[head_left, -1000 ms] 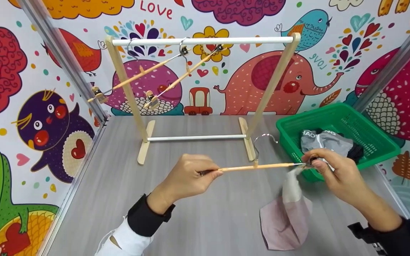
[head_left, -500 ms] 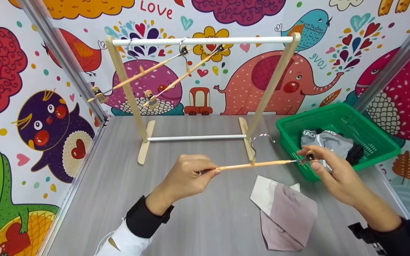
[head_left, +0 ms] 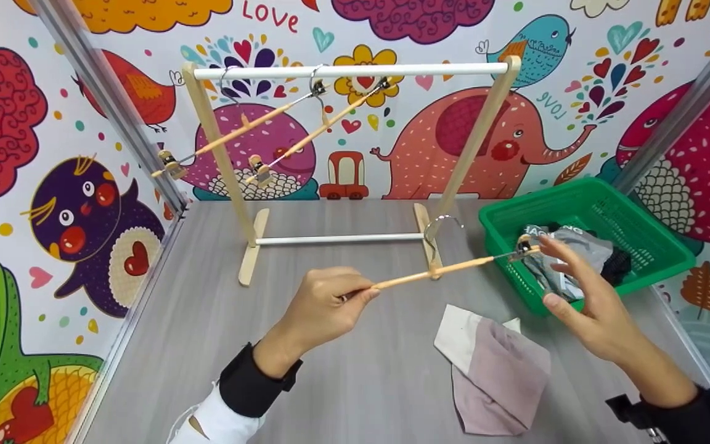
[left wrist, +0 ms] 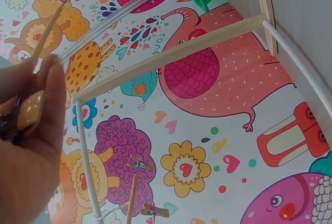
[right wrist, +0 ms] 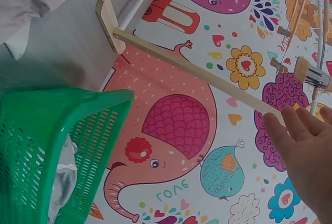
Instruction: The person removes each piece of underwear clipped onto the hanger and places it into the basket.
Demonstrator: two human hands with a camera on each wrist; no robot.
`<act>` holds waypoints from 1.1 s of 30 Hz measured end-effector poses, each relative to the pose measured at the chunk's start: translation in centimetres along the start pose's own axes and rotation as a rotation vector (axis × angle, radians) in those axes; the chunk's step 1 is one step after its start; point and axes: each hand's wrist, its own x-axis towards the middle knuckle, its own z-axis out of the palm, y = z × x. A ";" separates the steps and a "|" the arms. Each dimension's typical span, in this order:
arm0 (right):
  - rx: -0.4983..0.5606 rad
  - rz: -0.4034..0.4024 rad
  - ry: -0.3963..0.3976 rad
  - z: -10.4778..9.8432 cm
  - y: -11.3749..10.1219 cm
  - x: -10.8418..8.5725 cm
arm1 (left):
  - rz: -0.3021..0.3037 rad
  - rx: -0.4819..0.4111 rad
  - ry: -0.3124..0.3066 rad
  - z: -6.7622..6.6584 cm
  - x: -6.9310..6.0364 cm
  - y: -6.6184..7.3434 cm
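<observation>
A wooden clip hanger [head_left: 463, 266] is held up over the table, its metal hook pointing upward. My left hand [head_left: 321, 314] pinches its left end, and the clip there is mostly hidden by the fingers. Beside the clip at the hanger's right end [head_left: 524, 246], my right hand [head_left: 604, 320] is spread with thumb and fingers apart. Whether a fingertip touches that clip I cannot tell. A folded pink and white cloth garment [head_left: 503, 376] lies on the table below the hanger, apart from both hands.
A wooden rack [head_left: 481, 135] with a white top rail [head_left: 355, 71] stands at the back. Two clip hangers [head_left: 225, 138] hang at its left. On the right, a green basket [head_left: 657, 271] holds grey and black garments [head_left: 583, 246]. A patterned wall surrounds the table.
The pink and white garment has come off the hanger's right clip and dropped onto the table. My right hand has let go of the clip and opened. The hanger's right end has risen.
</observation>
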 end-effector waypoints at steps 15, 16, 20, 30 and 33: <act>0.055 -0.007 0.040 2.3 2.0 -3.6 | -0.056 0.093 0.112 0.0 -0.2 0.1; 0.059 -0.003 0.039 2.5 2.1 -3.9 | -0.058 0.098 0.119 0.0 -0.2 0.2; 0.060 0.018 0.027 3.2 2.6 -4.9 | -0.066 0.126 0.149 0.0 -0.2 0.2; 0.037 0.097 -0.006 4.5 3.3 -6.9 | -0.066 0.152 0.199 -0.3 0.1 0.3; 0.007 0.133 -0.038 5.0 3.7 -7.6 | -0.065 0.154 0.204 -0.3 0.1 0.2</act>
